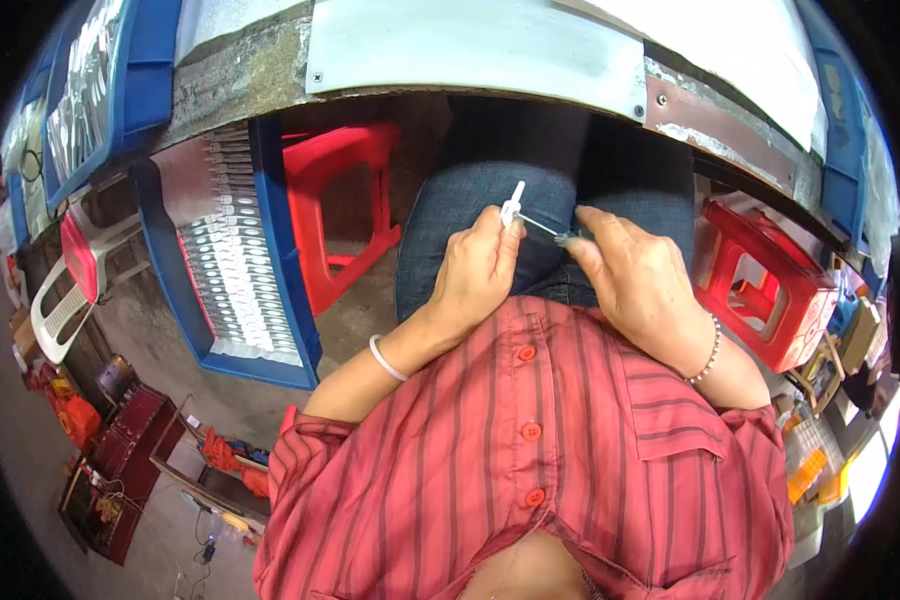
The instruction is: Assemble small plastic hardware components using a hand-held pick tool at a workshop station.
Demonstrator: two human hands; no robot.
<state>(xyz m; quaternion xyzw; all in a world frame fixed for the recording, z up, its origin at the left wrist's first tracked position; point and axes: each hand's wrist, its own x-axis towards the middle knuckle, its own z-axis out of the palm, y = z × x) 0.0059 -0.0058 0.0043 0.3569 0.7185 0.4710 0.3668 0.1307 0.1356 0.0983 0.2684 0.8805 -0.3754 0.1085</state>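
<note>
My left hand (478,262) is closed round a small white plastic piece (511,208) with a narrow tip that points up and away from me. From its side a thin pale rod (539,225) runs to the right, toward my other hand. There the rod meets a small grey part (564,240), pinched between the thumb and fingers of my right hand (642,275). Whether rod and white piece are joined is too small to tell. Both hands are over my lap, just short of the bench edge.
A blue tray (305,350) of white and grey pieces in rows stands at my left. Another blue tray (150,95) holds white pieces on the bench, whose front carries a pale metal plate (470,45). Red stools (320,220) (770,290) flank my legs.
</note>
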